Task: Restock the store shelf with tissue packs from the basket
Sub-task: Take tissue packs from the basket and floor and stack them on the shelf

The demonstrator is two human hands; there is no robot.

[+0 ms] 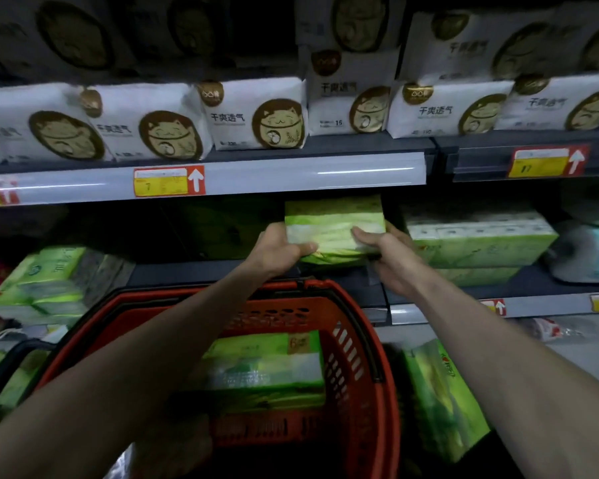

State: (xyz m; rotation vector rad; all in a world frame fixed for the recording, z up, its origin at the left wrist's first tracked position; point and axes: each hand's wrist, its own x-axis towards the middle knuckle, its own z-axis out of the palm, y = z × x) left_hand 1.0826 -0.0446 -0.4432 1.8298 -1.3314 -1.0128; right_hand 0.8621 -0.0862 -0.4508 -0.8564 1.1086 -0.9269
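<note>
Tissue pack [334, 229], green, sits between both our hands at the mouth of the middle shelf [222, 271]: our left hand [281, 248] curls round its left end, our right hand [386, 252] closes on its right. Below our forearms, the red basket [370, 344] holds more green packs [267, 368], while cat-printed white packs [256, 114] line the shelf above.
</note>
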